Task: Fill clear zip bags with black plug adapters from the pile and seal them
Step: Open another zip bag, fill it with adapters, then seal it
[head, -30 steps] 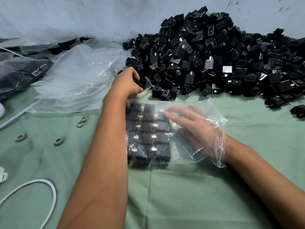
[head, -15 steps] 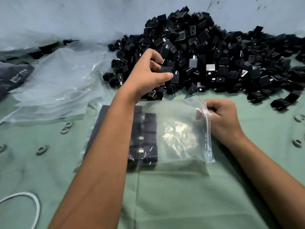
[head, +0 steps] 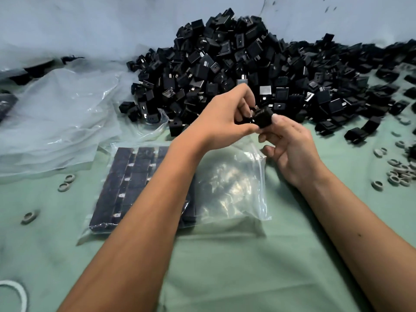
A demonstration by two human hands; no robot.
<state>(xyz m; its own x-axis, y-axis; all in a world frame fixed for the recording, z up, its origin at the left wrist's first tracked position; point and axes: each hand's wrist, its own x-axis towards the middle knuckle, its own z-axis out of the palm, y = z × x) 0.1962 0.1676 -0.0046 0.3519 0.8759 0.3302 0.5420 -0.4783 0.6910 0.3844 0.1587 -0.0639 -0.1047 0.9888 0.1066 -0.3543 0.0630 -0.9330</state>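
Two bare forearms come into view from the bottom of the frame, and there's no sleeve on either one, no cuff showing anywhere up to the picture's lower edge. The left hand (head: pixel 221 119) wears no glove, no ring, no watch or band at the wrist. Same for the right hand (head: pixel 290 149): bare fingers, bare wrist, nothing strapped or tied on. Fingernails look short and plain on the left thumb and fingers. On the right forearm there's a small dark spot, a mole by the look of it, partway up toward the elbow. No clothing shows in this view.
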